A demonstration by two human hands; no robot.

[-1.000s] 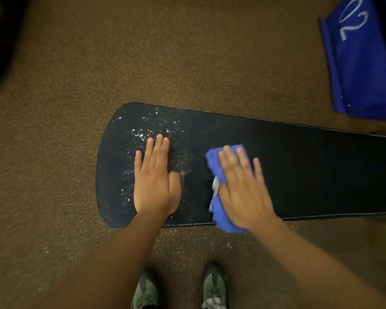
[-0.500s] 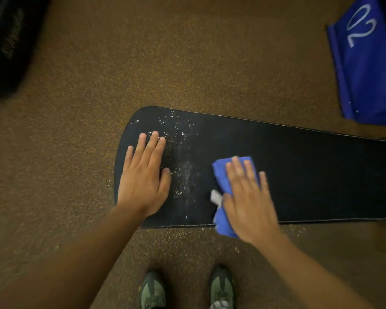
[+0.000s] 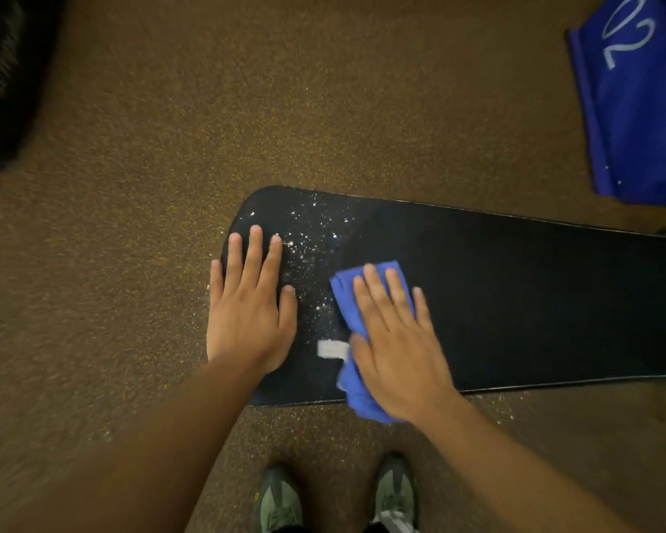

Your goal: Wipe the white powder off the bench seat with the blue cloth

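One blue cloth [image 3: 366, 298] under flat right hand [image 3: 397, 355]; flat left hand [image 3: 247, 321] presses one bench seat [image 3: 516, 302].

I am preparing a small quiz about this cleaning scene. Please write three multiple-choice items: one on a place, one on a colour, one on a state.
1. Where does most of the white powder lie on the bench seat?
A. between the two hands, near the rounded end
B. at the far right end
C. under the cloth only

2. What colour is the cloth?
A. green
B. blue
C. white

3. How does the left hand lie?
A. curled in a fist
B. pinching the cloth
C. flat on the seat, fingers straight

Answers: 1 A, the specks gather left of the right hand; 2 B, blue shows around that hand; 3 C, its palm rests on the seat.
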